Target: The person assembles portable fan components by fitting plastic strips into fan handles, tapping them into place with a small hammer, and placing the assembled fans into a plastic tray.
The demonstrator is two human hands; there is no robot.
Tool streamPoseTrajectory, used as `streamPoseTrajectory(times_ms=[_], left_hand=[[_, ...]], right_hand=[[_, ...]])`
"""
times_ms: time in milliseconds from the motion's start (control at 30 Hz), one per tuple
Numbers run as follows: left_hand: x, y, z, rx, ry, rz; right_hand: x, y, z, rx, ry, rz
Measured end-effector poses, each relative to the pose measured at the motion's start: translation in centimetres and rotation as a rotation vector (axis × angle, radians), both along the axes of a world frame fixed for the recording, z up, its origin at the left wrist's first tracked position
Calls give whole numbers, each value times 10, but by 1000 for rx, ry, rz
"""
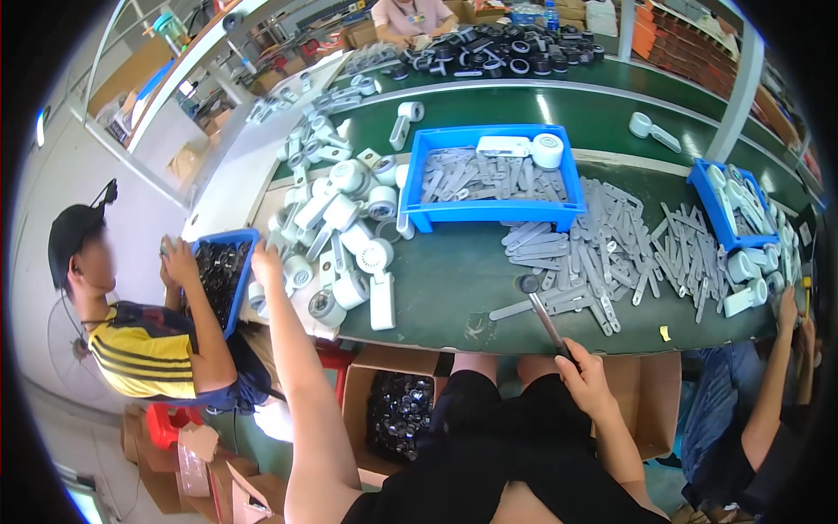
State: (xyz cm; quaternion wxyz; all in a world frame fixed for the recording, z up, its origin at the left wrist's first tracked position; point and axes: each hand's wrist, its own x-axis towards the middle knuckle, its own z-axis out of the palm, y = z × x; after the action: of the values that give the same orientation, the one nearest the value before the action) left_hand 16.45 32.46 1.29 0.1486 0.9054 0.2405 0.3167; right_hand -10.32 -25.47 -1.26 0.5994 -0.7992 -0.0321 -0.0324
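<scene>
My left hand (268,264) is stretched far out to the left, between a blue bin (253,253) of small black parts and a heap of white handheld fan bodies (341,211). Its small fingers in the picture look extended, with nothing visible in them. Close to the bench's front edge, my right hand (587,377) is wrapped around the black grip of a hammer-like tool (546,321). The tool's metal shaft slants up and left to a dark round head. Loose grey flat strips (602,253) lie beyond and beside that head.
A blue tray (493,210) of grey strips carries one white fan across it. Another blue tray (748,239) stands right. Black round parts (506,52) are heaped far back. Co-workers sit left, right and across. An open cardboard box (355,410) of dark parts sits below the bench.
</scene>
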Motion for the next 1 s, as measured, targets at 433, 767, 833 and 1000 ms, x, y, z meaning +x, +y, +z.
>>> streamPoseTrajectory(times_ms=[433, 767, 833, 1000], left_hand=[[67, -318, 84, 56, -25, -1157], [148, -436, 41, 464, 111, -1254], [153, -429, 45, 442, 179, -1277], [132, -430, 62, 394, 75, -1253]], right_hand=[[7, -17, 11, -67, 111, 22], [3, -46, 34, -266, 198, 239], [8, -42, 39, -246, 206, 146], [10, -43, 32, -179, 208, 70]])
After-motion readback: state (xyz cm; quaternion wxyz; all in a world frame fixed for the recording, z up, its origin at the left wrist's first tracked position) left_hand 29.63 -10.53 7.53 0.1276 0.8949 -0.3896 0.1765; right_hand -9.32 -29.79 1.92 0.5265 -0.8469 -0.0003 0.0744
